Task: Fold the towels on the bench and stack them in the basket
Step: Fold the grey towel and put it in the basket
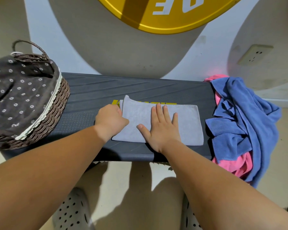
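Left hand (111, 119) pinches the grey towel's (186, 123) left edge; right hand (161, 128) lies flat, open, on it.

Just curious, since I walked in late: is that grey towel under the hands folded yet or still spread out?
Partly folded. The grey towel lies flat on the bench, doubled layers showing at its left edge.

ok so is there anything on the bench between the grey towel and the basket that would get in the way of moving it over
Nothing visible does. The grey towel lies mid-bench under both hands, and the stretch of bench between it and the wicker basket on the left is bare. The blue towel and pink towel sit on the opposite side.
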